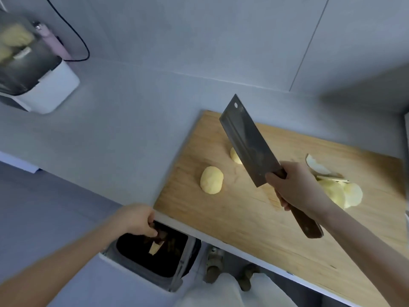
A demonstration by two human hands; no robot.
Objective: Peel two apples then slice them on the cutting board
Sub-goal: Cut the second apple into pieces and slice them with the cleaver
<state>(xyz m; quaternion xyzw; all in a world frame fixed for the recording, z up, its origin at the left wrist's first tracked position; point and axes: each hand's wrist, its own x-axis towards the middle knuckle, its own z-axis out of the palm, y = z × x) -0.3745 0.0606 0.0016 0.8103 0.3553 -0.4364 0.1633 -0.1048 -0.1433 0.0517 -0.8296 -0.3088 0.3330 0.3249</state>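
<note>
Head view, cleaver (247,140) half-hides 1 pale peeled apple half (234,156), your right hand (296,187) grips it, left hand (135,219) curled, hold unclear.

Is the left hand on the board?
No, the left hand is over the bin, off the cutting board; the right hand holds the cleaver.

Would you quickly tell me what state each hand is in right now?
Left hand: fingers curled over the white rectangular bin; whether it holds anything cannot be told.
Right hand: grips the wooden-handled steel cleaver.
</note>
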